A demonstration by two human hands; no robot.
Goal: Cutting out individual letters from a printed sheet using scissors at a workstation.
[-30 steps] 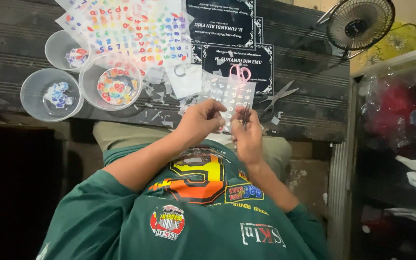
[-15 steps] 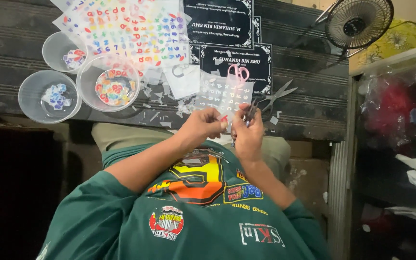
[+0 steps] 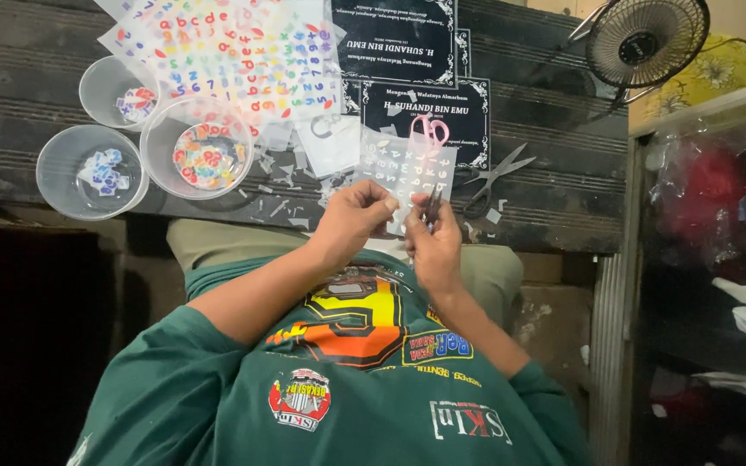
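— What filled most of the view?

— A dark slatted table [image 3: 62, 129] ran across the top, with the person's green printed shirt [image 3: 338, 397] at six o'clock. A small black fan [image 3: 647, 39] stood at one o'clock.

— And on the table?

— Sheets of coloured letter stickers [image 3: 235, 56] lay at eleven o'clock, two black printed cards [image 3: 407, 60] at twelve. Three clear plastic bowls [image 3: 92, 168] sat at ten o'clock, each holding small coloured pieces. Grey scissors [image 3: 494, 177] lay at two o'clock of the hands, pink-handled scissors [image 3: 429, 129] just above the sheet being worked on.

— The hands?

— Both met near the centre, at the table's near edge. The left hand [image 3: 351, 220] pinched the lower edge of a clear sticker sheet [image 3: 403, 168] between thumb and fingers. The right hand [image 3: 433, 246] was closed around a thin dark tool [image 3: 433, 203], its tip touching the same sheet.

— Where was that sheet?

— Resting on the table, directly above the hands at twelve o'clock.
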